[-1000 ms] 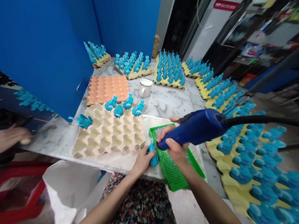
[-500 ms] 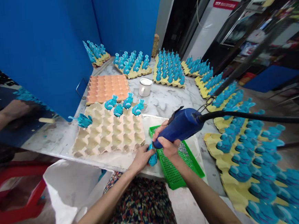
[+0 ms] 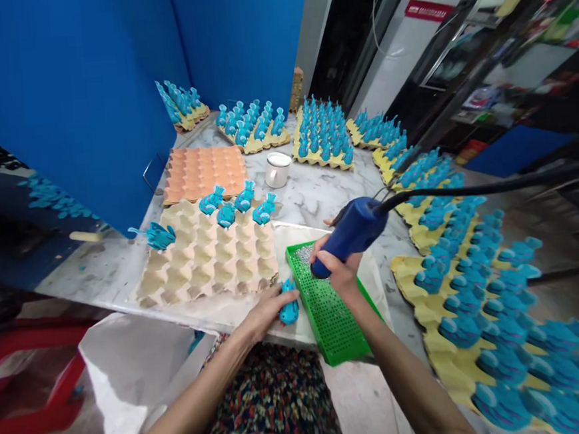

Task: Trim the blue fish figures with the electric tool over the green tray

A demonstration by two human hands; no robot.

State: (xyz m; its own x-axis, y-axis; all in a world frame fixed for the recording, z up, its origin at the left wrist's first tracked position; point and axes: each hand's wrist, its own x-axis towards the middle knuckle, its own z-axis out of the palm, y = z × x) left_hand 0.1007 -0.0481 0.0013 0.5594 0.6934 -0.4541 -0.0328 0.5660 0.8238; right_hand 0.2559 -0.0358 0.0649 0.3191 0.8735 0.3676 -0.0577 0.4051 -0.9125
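My left hand (image 3: 267, 310) is closed around a small blue animal-shaped plastic figure (image 3: 289, 305) at the table's front edge, left of a green perforated basket (image 3: 324, 348). My right hand (image 3: 340, 270) grips a blue corded electric screwdriver (image 3: 353, 230) by its body. The tool tilts down over the basket; its tip is hidden. Small silver pieces (image 3: 303, 253), which look like screws, lie in the basket. Just left of my left hand is a beige egg-carton tray (image 3: 209, 253), with several blue figures (image 3: 226, 214) along its far side and one at its left edge.
Yellow trays (image 3: 409, 281) full of blue figures line the right side and back of the marble table (image 3: 313, 198). A white mug (image 3: 278, 170) stands beside an orange tray (image 3: 205, 170). A black cable (image 3: 468, 188) runs right from the tool. Blue panels (image 3: 84, 93) wall the left.
My right hand has lifted the screwdriver away from the figure and moved it right, over the green basket. My left hand keeps the figure in about the same place.
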